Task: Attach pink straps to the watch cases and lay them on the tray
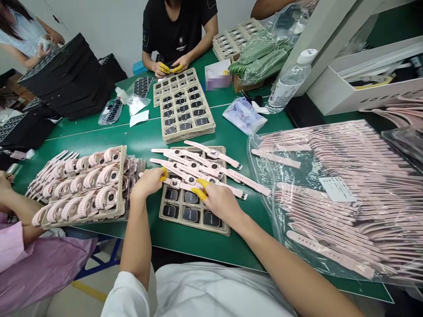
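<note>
A smartwatch with pink straps (175,183) is held face down over a beige tray (198,225). My left hand (148,181), with yellow finger cots, is closed on the strap at its left side. At its right side, my right hand (220,199), also in yellow finger cots, pinches the other strap. Several more pink-strapped watches (214,167) lie across the far part of the tray. Square dark watch bodies (191,215) sit in the tray's near compartments, below my hands.
On the left stands a tray of looped pink watches (110,199) near a co-worker's arm (23,207). A large plastic bag of pink straps (333,193) covers the right. Ahead are stacked watch trays (189,127), a tissue pack (244,115) and a bottle (289,83). Another person (180,31) works opposite.
</note>
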The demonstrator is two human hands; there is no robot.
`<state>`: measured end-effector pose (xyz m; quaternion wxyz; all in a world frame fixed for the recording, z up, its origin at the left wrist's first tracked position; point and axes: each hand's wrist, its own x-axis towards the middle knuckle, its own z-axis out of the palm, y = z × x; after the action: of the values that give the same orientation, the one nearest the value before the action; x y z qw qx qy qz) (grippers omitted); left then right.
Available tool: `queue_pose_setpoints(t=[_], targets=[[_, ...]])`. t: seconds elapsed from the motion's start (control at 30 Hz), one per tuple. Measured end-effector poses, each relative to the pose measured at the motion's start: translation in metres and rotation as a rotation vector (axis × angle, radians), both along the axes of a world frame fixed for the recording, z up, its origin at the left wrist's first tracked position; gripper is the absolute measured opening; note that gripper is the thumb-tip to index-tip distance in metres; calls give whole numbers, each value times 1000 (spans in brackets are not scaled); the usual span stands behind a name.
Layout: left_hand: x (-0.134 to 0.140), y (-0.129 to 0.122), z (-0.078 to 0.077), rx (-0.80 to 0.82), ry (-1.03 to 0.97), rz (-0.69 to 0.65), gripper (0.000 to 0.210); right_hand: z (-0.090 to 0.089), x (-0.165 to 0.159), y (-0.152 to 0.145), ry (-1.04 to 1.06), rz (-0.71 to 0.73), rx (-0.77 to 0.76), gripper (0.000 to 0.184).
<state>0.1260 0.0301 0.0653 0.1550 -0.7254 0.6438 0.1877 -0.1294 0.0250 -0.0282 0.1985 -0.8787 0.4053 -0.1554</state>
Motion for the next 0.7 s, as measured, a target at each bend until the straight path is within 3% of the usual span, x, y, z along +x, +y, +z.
queue_pose_setpoints(t=[0.2,0.33,0.43,0.57,0.7], targets=[[2,-18,-10,-34,-78,61,27,12,-49,-26,-85,-175,-5,37],[8,-15,-17,-94,-118,76,27,9,-109,-58,135,-286,60,41],[0,1,-17,-285,-159,68,34,0,-139,-72,259,-267,206,41],[-50,37,-18,-520,45,-64,25,-2,-141,-73,311,-247,272,16],[-123,64,-29,-383,150,-423,24,10,-132,-73,263,-285,307,5]])
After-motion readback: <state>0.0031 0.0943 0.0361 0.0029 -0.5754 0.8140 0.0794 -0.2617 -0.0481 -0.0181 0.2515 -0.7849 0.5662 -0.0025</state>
